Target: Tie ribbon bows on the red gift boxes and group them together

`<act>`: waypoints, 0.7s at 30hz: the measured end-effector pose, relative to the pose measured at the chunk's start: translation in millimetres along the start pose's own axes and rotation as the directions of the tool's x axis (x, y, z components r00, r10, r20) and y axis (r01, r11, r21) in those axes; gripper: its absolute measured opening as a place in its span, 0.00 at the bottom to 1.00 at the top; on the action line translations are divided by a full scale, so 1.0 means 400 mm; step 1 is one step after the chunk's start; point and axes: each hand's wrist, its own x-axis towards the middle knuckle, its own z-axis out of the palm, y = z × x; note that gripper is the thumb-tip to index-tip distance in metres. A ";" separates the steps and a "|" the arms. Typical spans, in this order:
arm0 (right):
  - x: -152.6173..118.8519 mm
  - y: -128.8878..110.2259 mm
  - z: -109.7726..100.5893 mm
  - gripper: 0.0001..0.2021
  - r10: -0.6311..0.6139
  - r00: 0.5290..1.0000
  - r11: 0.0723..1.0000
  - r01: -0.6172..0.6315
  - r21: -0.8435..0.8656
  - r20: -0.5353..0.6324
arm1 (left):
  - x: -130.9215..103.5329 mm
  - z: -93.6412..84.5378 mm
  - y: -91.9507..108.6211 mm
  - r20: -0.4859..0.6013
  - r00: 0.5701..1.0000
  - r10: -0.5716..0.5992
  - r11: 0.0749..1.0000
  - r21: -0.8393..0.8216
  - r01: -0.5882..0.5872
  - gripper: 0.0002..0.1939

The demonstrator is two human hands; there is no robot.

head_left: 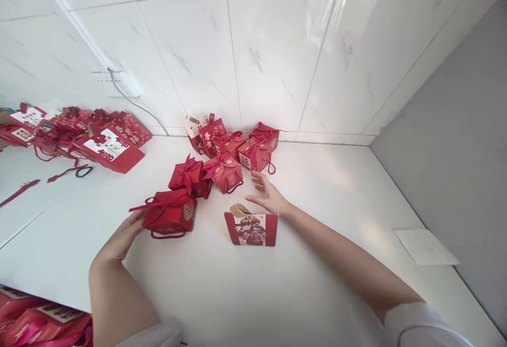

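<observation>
My left hand (123,235) rests against the left side of a red gift box (168,215) tied with a dark red ribbon bow; its fingers are stretched out, with the tips partly hidden behind the box. A cord handle lies at the box's front. My right hand (269,194) is open, fingers apart and holding nothing. It hovers close to a pinkish-red gift box (225,171) and another bowed box (255,154). Below that hand stands a small red gift box with a printed picture and a tan loop handle (252,231). Another red bowed box (189,177) sits between.
More red boxes (212,137) stand by the tiled wall. At the left lies a heap of red gift boxes (106,149), with loose ribbon (19,193) in front. A cable (138,103) hangs from a wall socket. A white sheet (425,246) lies right. Boxes (47,323) fill the lower left corner.
</observation>
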 end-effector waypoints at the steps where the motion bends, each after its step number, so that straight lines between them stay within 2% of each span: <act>1: 0.029 -0.009 0.011 0.46 -0.035 0.999 0.999 0.035 -0.041 0.004 | -0.008 0.007 0.005 0.019 1.000 0.010 1.000 0.017 -0.011 0.32; 3: 0.082 -0.036 0.035 0.50 -0.122 0.992 0.974 0.117 -0.196 -0.015 | -0.026 0.023 0.016 0.054 0.998 0.038 0.999 0.028 -0.040 0.35; 5: 0.125 -0.062 0.061 0.53 -0.151 0.988 0.922 0.129 -0.364 -0.033 | -0.040 0.037 0.031 0.129 0.991 0.041 0.998 0.046 -0.047 0.36; 7: 0.157 -0.078 0.086 0.52 -0.148 0.989 0.876 0.123 -0.467 -0.017 | -0.045 0.047 0.046 0.232 0.973 0.013 0.995 0.097 -0.036 0.37; 9: 0.175 -0.080 0.107 0.45 -0.147 0.989 0.849 0.119 -0.514 -0.014 | -0.041 0.056 0.056 0.273 0.962 0.013 0.988 0.143 -0.054 0.42; 11: 0.179 -0.073 0.120 0.35 -0.151 0.988 0.834 0.117 -0.539 -0.020 | -0.032 0.065 0.057 0.236 0.970 0.058 0.983 0.156 -0.097 0.46; 13: 0.172 -0.065 0.121 0.29 -0.159 0.987 0.823 0.122 -0.554 -0.019 | -0.022 0.071 0.052 0.212 0.974 0.085 0.982 0.148 -0.118 0.48; 16: 0.160 -0.067 0.103 0.27 -0.193 0.981 0.809 0.149 -0.568 -0.018 | -0.010 0.063 0.035 0.190 0.978 0.090 0.988 0.106 -0.112 0.50; 18: 0.164 -0.081 0.084 0.28 -0.261 0.965 0.787 0.211 -0.580 -0.003 | -0.007 0.042 0.021 0.140 0.986 0.092 0.994 0.041 -0.098 0.50; 21: 0.198 -0.107 0.064 0.31 -0.371 0.919 0.722 0.375 -0.582 0.132 | -0.013 -0.006 -0.001 -0.003 0.996 0.095 0.992 -0.084 -0.094 0.47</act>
